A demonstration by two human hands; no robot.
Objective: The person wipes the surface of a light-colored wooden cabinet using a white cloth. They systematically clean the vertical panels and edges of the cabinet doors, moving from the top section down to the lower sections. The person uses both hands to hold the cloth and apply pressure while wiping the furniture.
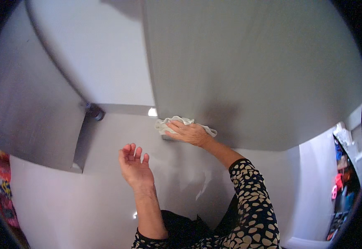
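My right hand (191, 133) presses a white cloth (206, 129) against the lower edge of a large grey panel (255, 70), close to its left corner. The cloth is crumpled and spreads out on both sides of my fingers. Lower and to the left, my left hand (136, 168) is held in the air with its palm turned up and its fingers apart and slightly curled. Nothing lies in it. Behind the cloth, the panel's bottom corner is partly hidden.
A second grey panel (31, 95) stands at the left, with a dark round foot (94, 112) beside it. A white wall (102, 54) shows between the panels. Below is a pale, shiny floor (85, 203). Colourful items (342, 178) fill a shelf at the far right; others (2, 178) lie far left.
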